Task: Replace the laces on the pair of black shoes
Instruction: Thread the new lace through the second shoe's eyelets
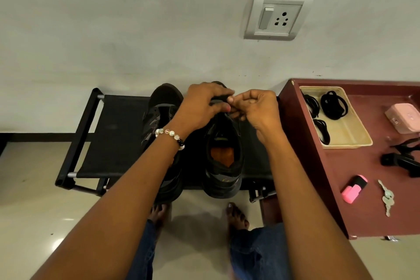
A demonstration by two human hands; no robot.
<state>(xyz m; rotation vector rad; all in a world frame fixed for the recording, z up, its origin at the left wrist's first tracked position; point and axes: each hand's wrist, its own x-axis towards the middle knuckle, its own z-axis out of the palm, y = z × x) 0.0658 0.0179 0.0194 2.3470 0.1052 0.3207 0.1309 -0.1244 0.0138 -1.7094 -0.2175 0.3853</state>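
Two black shoes stand side by side on a black fabric rack (113, 134), toes toward the wall. The left shoe (162, 107) is partly hidden by my left forearm. The right shoe (223, 161) shows an orange insole. Over its front part my left hand (200, 107) grips the shoe's upper near the eyelets. My right hand (259, 107) pinches a thin black lace end right beside the left fingertips. The lacing area itself is hidden under both hands. Several coiled black laces (334, 103) lie in a beige tray (354, 138) on the right.
A maroon table (318, 166) stands directly right of the rack, carrying the tray, a pink box (404, 118), a black tool (402, 159), a pink highlighter (353, 188) and keys (386, 198). A wall with a socket (277, 16) is behind. My bare feet (237, 216) are on the tiled floor.
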